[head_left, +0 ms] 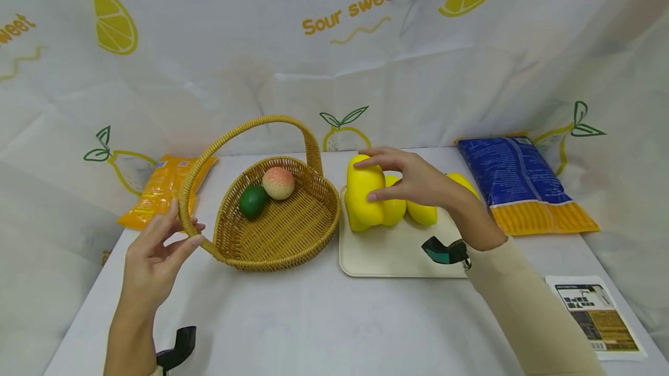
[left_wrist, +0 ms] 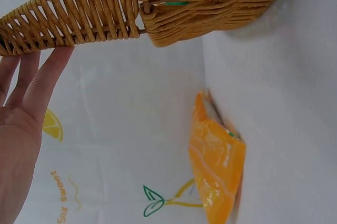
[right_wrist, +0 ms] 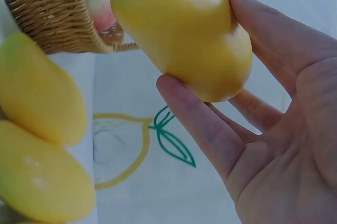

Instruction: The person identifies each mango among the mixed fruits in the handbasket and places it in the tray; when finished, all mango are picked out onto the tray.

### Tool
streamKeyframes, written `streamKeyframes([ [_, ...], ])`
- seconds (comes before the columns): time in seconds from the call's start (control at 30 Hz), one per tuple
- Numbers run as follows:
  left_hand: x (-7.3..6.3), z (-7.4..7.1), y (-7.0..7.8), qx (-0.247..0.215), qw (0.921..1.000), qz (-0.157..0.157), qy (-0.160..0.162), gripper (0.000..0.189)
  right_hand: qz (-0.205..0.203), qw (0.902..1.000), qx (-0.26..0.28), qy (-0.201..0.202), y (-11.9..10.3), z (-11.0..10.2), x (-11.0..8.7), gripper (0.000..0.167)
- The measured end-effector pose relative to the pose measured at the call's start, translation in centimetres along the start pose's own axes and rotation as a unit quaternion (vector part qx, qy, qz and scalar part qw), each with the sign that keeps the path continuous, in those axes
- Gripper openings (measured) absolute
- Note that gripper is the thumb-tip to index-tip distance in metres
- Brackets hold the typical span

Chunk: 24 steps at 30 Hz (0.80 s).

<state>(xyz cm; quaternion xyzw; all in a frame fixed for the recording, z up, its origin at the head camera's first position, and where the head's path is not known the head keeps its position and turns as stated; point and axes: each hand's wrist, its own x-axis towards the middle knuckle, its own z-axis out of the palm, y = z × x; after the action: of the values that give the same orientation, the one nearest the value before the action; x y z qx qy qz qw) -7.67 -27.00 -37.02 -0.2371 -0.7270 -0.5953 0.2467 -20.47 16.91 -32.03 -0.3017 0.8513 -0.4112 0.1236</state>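
My right hand (head_left: 418,181) holds a yellow mango (head_left: 364,190) between thumb and fingers, above the left part of a cream tray (head_left: 387,260). In the right wrist view, the held mango (right_wrist: 181,29) is raised clear of other mangoes (right_wrist: 42,174). More yellow mangoes (head_left: 421,213) lie on the tray, partly hidden by my hand. On the left, my left hand (head_left: 151,265) grips the handle (head_left: 230,139) of a wicker basket (head_left: 282,261). Inside the basket a pink-and-cream peach (head_left: 279,183) touches a dark green fruit (head_left: 253,201).
An orange packet (head_left: 162,187) lies behind the left hand. At the back right rests a blue and orange packet (head_left: 517,175). A white printed card or package (head_left: 601,321) lies at the front right. A lemon-printed cloth (head_left: 225,56) hangs behind the table.
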Motion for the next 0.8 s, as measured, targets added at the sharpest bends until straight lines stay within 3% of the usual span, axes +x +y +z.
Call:
streamKeyframes([
  [0.43,0.1,0.0,0.0,-0.011,0.9999,0.001,0.0,0.072,0.02,0.999,-0.021,0.033,2.3,0.7,-3.3,0.054],
  [0.8,0.1,0.1,0.0,-0.008,1.0,-0.003,0.002,0.071,0.014,0.9994,-0.017,0.025,3.9,2.5,-4.9,0.052],
])
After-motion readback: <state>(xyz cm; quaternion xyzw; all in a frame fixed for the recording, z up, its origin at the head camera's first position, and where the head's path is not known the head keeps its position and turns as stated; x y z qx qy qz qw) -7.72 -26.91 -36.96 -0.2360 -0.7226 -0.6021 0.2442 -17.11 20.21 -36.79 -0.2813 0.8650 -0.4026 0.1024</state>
